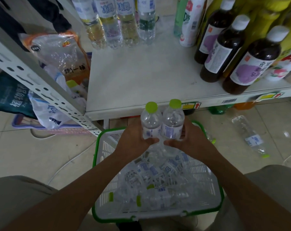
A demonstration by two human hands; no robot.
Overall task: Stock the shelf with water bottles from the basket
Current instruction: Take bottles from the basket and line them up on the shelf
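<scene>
At frame centre, left hand and right hand each clasp a water bottle above the basket; next, lift onto the bare shelf.

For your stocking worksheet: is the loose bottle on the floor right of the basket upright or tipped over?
Tipped over. The loose bottle lies on its side on the tiles, green cap toward the viewer.

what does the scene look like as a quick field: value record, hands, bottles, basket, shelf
left hand: grips one green-capped bottle, upright
right hand: grips a second green-capped bottle, upright, touching the first
position: both bottles above the basket, in front of the shelf edge
basket: more bottles lying inside
shelf: bare middle, clear bottles at back, dark bottles on right
floor: one loose bottle on its side
</scene>
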